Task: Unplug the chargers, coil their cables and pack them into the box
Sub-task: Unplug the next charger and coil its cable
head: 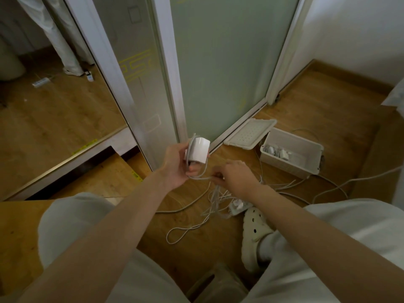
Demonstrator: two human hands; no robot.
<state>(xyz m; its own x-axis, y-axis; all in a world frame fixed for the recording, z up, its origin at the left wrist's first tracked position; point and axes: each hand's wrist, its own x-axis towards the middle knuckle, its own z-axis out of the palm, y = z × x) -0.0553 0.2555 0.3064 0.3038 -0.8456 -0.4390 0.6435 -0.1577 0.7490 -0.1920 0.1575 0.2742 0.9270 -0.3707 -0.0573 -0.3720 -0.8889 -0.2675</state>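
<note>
Charger [198,152] white, boxy, cable [197,176] partly wrapped

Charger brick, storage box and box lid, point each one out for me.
charger brick [199,150], head view, its white front face.
storage box [284,164], head view, near outer wall.
box lid [249,134], head view, dotted inner face.

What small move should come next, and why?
Probably the right hand should wind the cable it pinches around the charger in the left hand: much cable lies loose on the floor, not ready for the box.
</note>
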